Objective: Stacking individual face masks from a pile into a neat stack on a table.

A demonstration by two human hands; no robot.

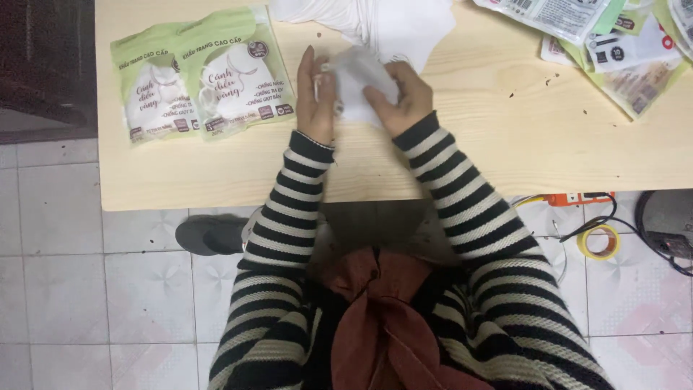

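White, thin fabric, apparently a folded face mask [359, 81], sits between two hands above a pale wooden table [469, 155], seen from overhead. The left hand [315, 97] stands on edge with its fingers straight and pressed against the left side of the cloth, thumb pinching a corner. The right hand [404, 97] is curled closed over the right side, fingertips pressing down into the material and holding it. Both arms wear black and cream striped sleeves.

Judging by its soft folds and the way it bunches under the fingers, the fabric is very light, limp and not fragile; it will not hold a shape by itself. It looks best held by pinching an edge or a corner between thumb and fingertips, as both hands do, since a flat palm would let it slide on the smooth wood.

Just beyond the hands, touching or almost touching the held piece, lies a heap of more white cloth [375, 22]. Well to the left of the left hand lie two flat green and white printed pouches [202, 76], side by side and overlapping slightly. Far to the right of the right hand, at the table corner, is a loose pile of similar packets [613, 36]. Below the table edge, on the tiled floor [58, 253], a roll of yellow tape [599, 242] lies near dark cables.
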